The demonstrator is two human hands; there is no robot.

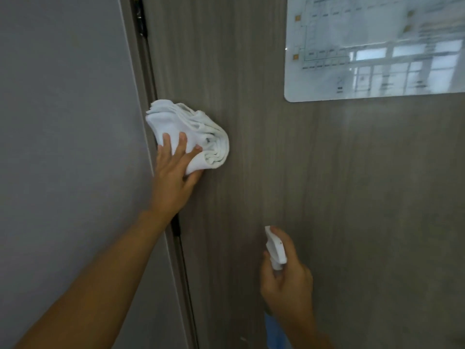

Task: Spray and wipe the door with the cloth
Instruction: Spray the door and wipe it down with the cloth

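Cloth — bunched white soft cloth, light and limp — pressed by left hand, fingers spread, near hinge edge of grey wood-grain door; right hand grips white-headed spray bottle.

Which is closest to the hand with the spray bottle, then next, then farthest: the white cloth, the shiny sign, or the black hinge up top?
From the right hand, in the head view:
1. White cloth, up and left, pressed on the door by the left hand.
2. Shiny sign, upper right on the door.
3. Black hinge, top left at the door's edge.
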